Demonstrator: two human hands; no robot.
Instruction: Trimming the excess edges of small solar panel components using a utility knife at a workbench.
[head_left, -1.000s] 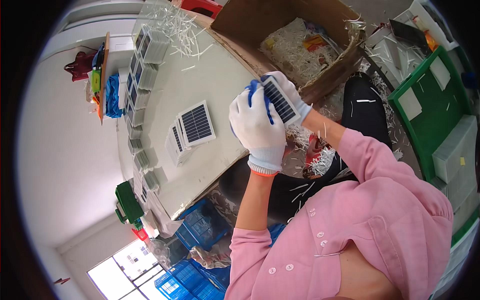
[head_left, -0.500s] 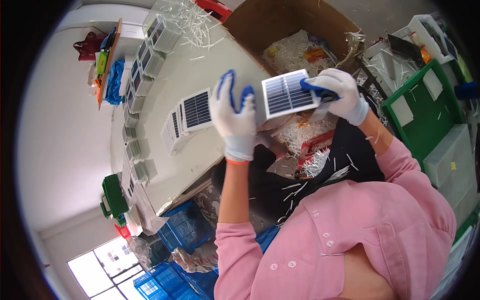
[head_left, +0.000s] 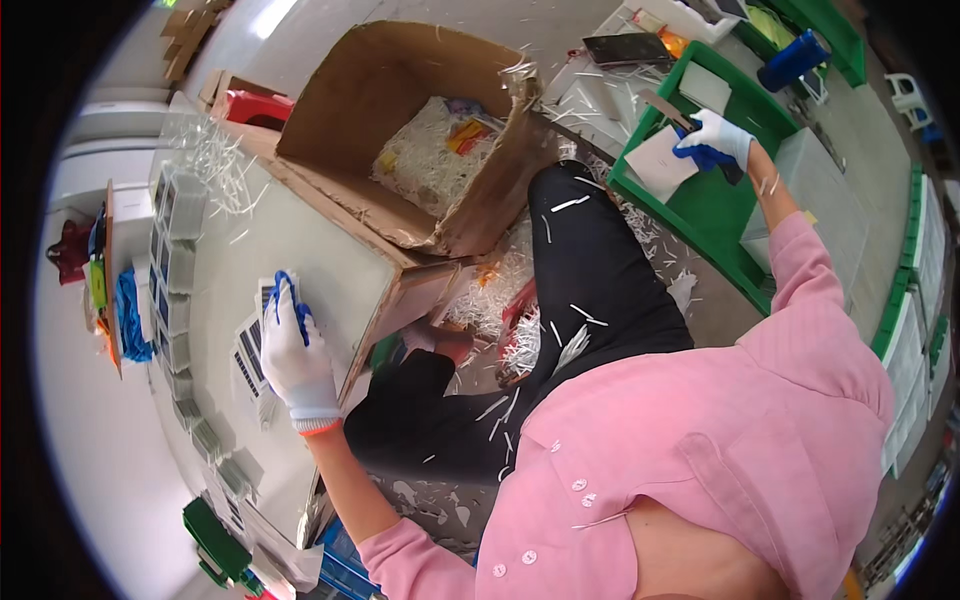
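My left hand [head_left: 297, 358], in a white glove with blue palm and fingertips, is above the table, fingers stretched and thumb apart. It partly covers a fanned row of small solar panels [head_left: 247, 358] with white borders and dark cells. Far to the right, my right hand [head_left: 718, 145], gloved the same way, closes around a knife [head_left: 667, 109] with a dark handle; its flat blade points away from me. That hand is over a green tray [head_left: 735, 215], close to a white square sheet [head_left: 660, 164] lying in it. Another pale square [head_left: 706, 88] lies further back.
Stacked panels [head_left: 172, 265] line the table's left edge. A cardboard box [head_left: 340, 95] of paper shreds stands beyond my knees. White strips [head_left: 225, 160] litter the table and my black trousers. A blue cylinder [head_left: 795, 60] stands behind the tray.
My head view has swung right. The panel my right hand held has left it; that hand has moved over the green tray with the knife. My left hand is now over the fanned panels.
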